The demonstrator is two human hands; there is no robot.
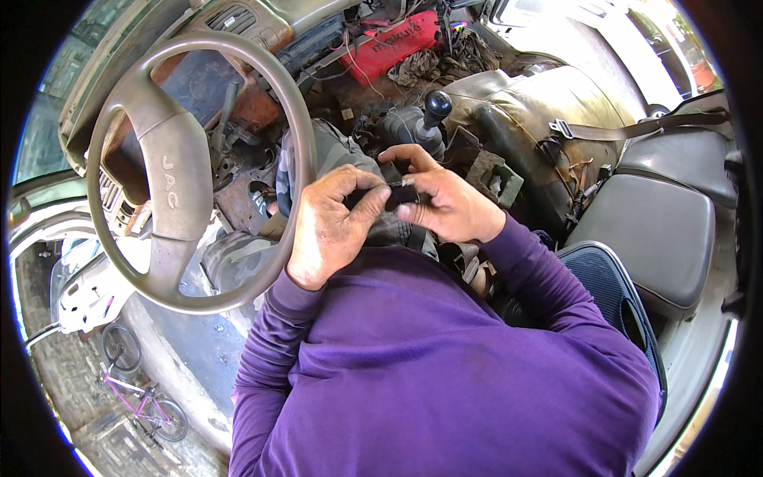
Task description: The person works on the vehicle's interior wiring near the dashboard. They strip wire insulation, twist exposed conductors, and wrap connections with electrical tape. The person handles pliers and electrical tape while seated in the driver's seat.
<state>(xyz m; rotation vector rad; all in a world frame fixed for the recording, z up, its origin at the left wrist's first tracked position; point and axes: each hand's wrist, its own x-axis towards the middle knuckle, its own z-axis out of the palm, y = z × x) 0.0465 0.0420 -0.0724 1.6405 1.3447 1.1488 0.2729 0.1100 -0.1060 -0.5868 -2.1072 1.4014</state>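
Note:
In front of my chest, both hands meet over a small dark piece, which has a light bit at its upper edge. My left hand pinches its left side between thumb and forefinger. My right hand grips the other side, thumb below and fingers curled above. Fingers cover much of the piece, so its exact kind cannot be made out. The steering wheel is just left of my left hand. Beyond my right hand stands the gear lever with its black knob.
A red case lies among loose wires by the opened dashboard. To the right are a worn seat cover, a seat belt buckle and grey seat cushions. Outside the open door at left, a bicycle is on the ground.

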